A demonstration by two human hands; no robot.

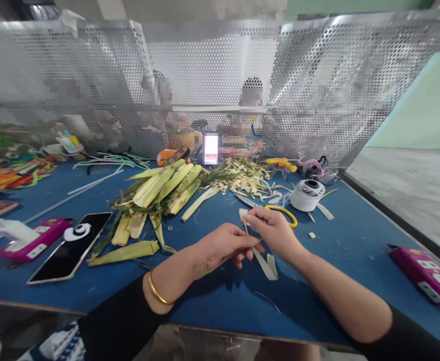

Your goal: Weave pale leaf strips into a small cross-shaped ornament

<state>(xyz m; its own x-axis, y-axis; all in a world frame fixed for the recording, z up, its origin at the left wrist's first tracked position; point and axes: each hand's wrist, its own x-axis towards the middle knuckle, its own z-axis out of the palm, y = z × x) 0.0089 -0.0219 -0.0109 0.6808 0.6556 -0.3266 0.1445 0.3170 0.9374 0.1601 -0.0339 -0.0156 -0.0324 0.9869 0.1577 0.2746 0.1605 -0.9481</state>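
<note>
My left hand (225,245), with a gold bangle at the wrist, is closed with its thumb and fingers pinching a pale strip of corn husk (267,268). Close beside it on the right, my right hand (274,228) pinches the upper part of the husk, and a short pale end sticks up past its fingertips. The strip's lower part hangs folded below both hands, above the blue table. Just beyond my right hand lie scissors with yellow handles (292,216), partly hidden by it. A spool of white thread (304,196) stands behind them.
A heap of corn husks (167,188) lies left of centre, with shredded scraps (248,175) behind. A dark-screened phone (73,250) and a purple pack (50,238) are at left, another purple pack (426,276) at right. A perforated metal panel (212,60) closes the back; people sit beyond it.
</note>
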